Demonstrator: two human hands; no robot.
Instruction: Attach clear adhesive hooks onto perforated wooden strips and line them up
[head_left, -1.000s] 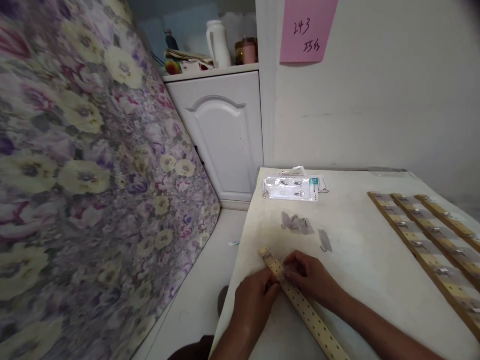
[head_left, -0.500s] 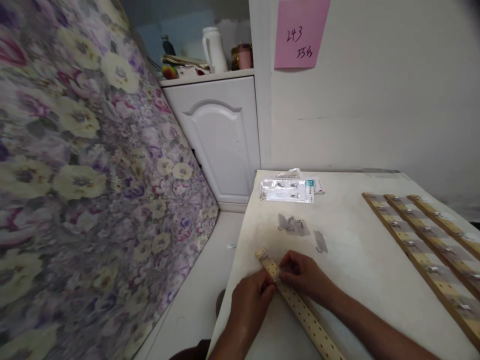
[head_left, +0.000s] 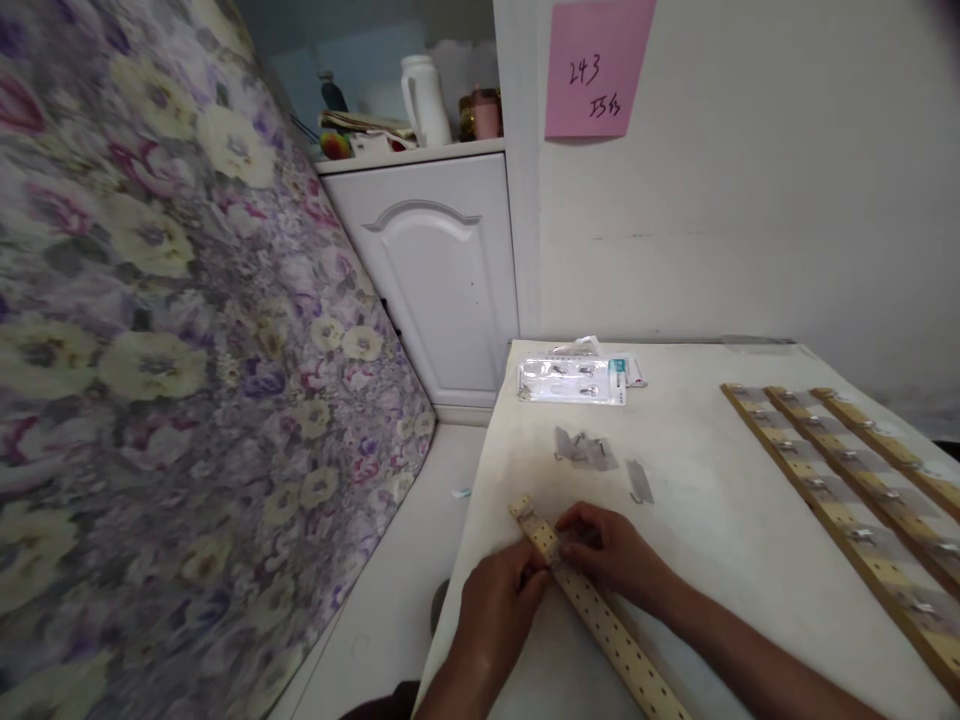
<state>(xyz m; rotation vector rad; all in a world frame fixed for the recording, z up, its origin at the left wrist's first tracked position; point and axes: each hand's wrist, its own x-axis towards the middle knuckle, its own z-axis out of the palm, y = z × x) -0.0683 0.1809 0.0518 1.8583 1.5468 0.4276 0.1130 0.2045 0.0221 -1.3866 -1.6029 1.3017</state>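
A pale wooden strip with rows of small holes (head_left: 619,640) lies slanted across the front of the table. My left hand (head_left: 499,600) is closed at the strip's left edge near its far end, thumb and fingers pressed together on it. On the opposite edge, my right hand (head_left: 611,550) is closed in a pinch; the small thing at its fingertips is partly hidden. A greyish clear piece shows on the strip between the hands. Another clear piece (head_left: 527,513) sits across the strip's far tip. Beyond the hands lie several grey plastic pieces with metal hooks (head_left: 585,448) and a single one (head_left: 639,482).
Three wooden strips (head_left: 847,515) bearing plastic pieces and metal hooks lie on the right of the white table (head_left: 697,590). Clear blister packs (head_left: 570,380) rest at the back. A flowered curtain (head_left: 187,400) hangs on the left, beside a white cabinet (head_left: 442,290).
The view has shifted very slightly. Both hands stay at the same place on the strip, with only tiny finger movement.
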